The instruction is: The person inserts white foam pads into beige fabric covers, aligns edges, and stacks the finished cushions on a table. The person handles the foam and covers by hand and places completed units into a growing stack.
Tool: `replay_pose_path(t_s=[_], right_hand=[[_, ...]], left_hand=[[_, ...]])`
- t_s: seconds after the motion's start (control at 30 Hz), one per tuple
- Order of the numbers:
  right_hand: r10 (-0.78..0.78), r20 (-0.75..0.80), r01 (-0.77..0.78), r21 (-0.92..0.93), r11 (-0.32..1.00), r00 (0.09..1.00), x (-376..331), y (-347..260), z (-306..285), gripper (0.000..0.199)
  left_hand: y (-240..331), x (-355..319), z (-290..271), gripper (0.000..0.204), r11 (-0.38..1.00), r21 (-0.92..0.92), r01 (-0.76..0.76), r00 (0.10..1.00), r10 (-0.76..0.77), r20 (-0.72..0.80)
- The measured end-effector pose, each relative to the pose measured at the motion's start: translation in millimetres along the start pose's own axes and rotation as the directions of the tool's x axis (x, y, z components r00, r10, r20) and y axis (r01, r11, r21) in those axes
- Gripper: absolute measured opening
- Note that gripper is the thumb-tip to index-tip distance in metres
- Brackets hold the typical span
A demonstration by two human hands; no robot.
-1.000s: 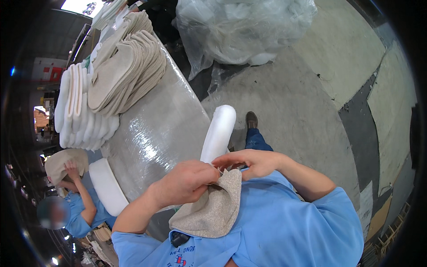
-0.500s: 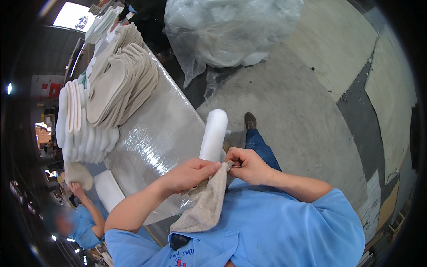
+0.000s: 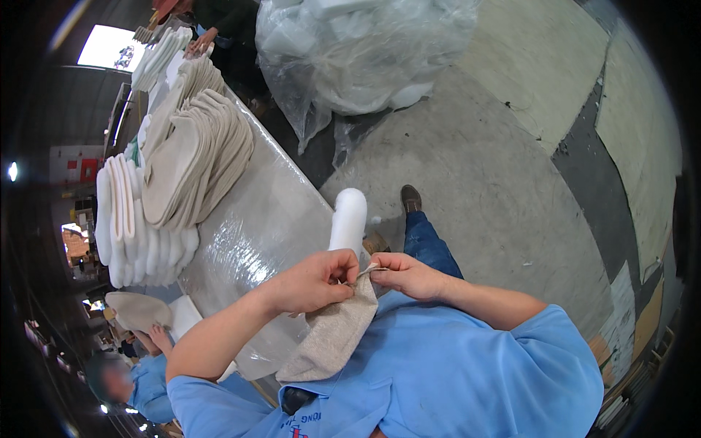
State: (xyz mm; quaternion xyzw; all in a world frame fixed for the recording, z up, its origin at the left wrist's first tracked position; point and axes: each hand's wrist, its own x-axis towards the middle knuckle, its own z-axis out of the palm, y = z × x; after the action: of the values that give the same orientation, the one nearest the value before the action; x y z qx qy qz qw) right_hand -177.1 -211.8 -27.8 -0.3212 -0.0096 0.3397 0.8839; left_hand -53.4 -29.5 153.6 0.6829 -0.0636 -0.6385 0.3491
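Close to my body hangs a beige fabric cover, its opening edge pinched between both hands. My left hand grips the left part of that edge with thumb and curled fingers. My right hand pinches the right end, and the edge is stretched between the two. Just beyond my left hand a white rounded padding piece sticks up; its lower end is hidden behind the hand, so I cannot tell whether it touches the cover. The cover's lower part lies against my shirt.
A plastic-wrapped table stretches away at the left. On it lie stacked beige covered pads and a row of white pads. A large clear bag of white filling stands ahead. Co-workers handle pads at lower left and far left.
My left fingers have curled further over the cover's edge, and my right hand has shifted slightly. Less of the white padding piece shows. The lower-left co-worker's beige pad has turned.
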Motion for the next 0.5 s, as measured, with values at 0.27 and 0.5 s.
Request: replay_pose_path(t_s=[0.27,0.5], right_hand=[[-0.146,-0.124,0.141,-0.049,0.989,0.982,-6.1,11.4,15.7,0.008],[-0.088,-0.110,0.072,-0.141,0.987,0.990,-6.8,8.6,14.7,0.013]], left_hand=[[-9.1,23.3,-11.6,0.033,0.958,-0.154,0.244,0.970,-0.237,0.061],[-19.4,25.6,-11.5,0.032,0.865,0.495,0.088,0.987,-0.143,0.075]])
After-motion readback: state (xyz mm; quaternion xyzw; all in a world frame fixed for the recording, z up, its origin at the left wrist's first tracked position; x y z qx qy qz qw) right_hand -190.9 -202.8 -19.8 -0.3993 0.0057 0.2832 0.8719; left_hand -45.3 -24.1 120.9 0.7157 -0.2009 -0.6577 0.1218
